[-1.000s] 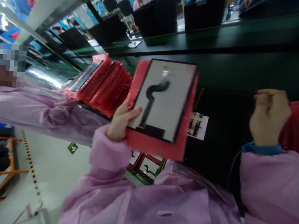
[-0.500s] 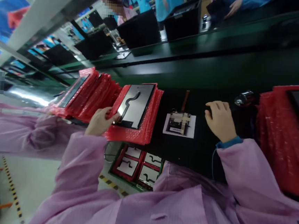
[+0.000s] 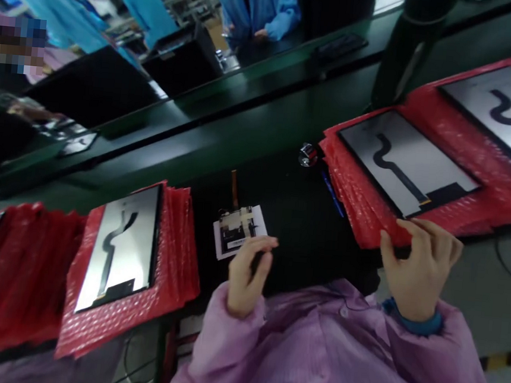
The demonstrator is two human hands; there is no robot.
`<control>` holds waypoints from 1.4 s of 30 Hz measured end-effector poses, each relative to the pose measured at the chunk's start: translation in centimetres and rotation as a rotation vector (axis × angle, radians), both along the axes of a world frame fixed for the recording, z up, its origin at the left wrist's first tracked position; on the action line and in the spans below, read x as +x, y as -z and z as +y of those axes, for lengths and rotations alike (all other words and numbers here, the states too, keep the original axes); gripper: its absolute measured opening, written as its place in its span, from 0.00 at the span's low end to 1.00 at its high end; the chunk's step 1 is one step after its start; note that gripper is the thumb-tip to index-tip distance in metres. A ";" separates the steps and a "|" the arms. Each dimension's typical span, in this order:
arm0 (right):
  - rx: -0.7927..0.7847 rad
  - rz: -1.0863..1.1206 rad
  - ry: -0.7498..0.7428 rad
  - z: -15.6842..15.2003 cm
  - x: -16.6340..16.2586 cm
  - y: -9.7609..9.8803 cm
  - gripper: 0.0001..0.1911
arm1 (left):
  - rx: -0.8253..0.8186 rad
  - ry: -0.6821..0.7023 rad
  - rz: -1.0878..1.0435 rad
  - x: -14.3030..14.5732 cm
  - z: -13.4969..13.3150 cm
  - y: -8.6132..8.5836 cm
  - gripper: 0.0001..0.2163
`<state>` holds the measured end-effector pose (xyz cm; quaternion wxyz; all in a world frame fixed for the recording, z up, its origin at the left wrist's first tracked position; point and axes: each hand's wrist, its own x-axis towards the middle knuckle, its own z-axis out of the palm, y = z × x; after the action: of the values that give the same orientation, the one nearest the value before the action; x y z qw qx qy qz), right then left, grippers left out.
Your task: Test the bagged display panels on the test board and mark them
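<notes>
My left hand [image 3: 247,277] is raised in front of the small circuit board [image 3: 237,228], which rests on a white pad with an orange flat cable sticking up behind. Its thumb and fingers are apart with nothing between them. My right hand [image 3: 423,267] is at the front edge of the right stack of red bubble bags [image 3: 348,205], fingers curved and spread. Whether its fingertips touch the bags or the display panel [image 3: 405,163] on top, I cannot tell. That panel is silver-backed with a black curved flex cable. A similar panel [image 3: 128,240] tops the left stack.
More red bubble bags [image 3: 16,272] stand at far left. Another display panel [image 3: 508,112] lies on bags at far right. A blue pen [image 3: 333,195] and a shiny metal object [image 3: 307,155] lie beside the right stack. A dark bottle-like cylinder [image 3: 404,55] stands behind. Co-workers sit across the bench.
My view has swung to the right. My left hand has left the panel on the left stack and moved towards the circuit board. My right hand has moved to the right stack.
</notes>
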<state>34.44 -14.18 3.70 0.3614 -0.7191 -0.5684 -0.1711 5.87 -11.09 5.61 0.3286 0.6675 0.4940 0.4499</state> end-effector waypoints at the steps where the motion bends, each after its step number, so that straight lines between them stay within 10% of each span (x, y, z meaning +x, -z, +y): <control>1: -0.004 0.004 -0.001 -0.1 0.6 0.3 0.11 | -0.105 0.088 -0.093 2.2 0.7 0.3 0.09; 6: 0.076 -0.007 0.003 0.1 1.1 0.1 0.07 | -0.553 0.405 -0.550 11.4 3.1 -0.1 0.21; 13: 0.046 -0.163 -0.459 -0.3 -2.7 -2.5 0.07 | -0.760 0.267 -0.699 16.2 5.6 -0.7 0.22; 21: -0.037 0.218 -0.159 -3.0 -1.7 -2.3 0.18 | -0.941 -0.014 -0.839 9.4 3.5 -0.5 0.22; 29: -0.457 1.221 -0.378 -0.9 -3.7 1.4 0.29 | -0.950 -0.227 -0.782 2.8 1.4 2.8 0.27; 33: -0.510 1.350 -0.330 0.4 -4.3 3.4 0.36 | -0.832 -0.178 -0.515 1.9 1.8 4.8 0.26; 38: -0.551 1.331 -0.318 0.7 -4.2 4.7 0.38 | -0.160 -0.348 0.250 0.4 1.0 6.2 0.26; 42: -0.587 1.144 -0.358 0.6 -4.4 4.6 0.34 | 0.109 -0.110 0.549 0.0 0.3 6.7 0.24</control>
<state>30.09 -13.62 -0.89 0.4182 -0.6595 -0.4208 0.4616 5.88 -10.76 -1.08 0.1212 0.7532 0.5750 0.2956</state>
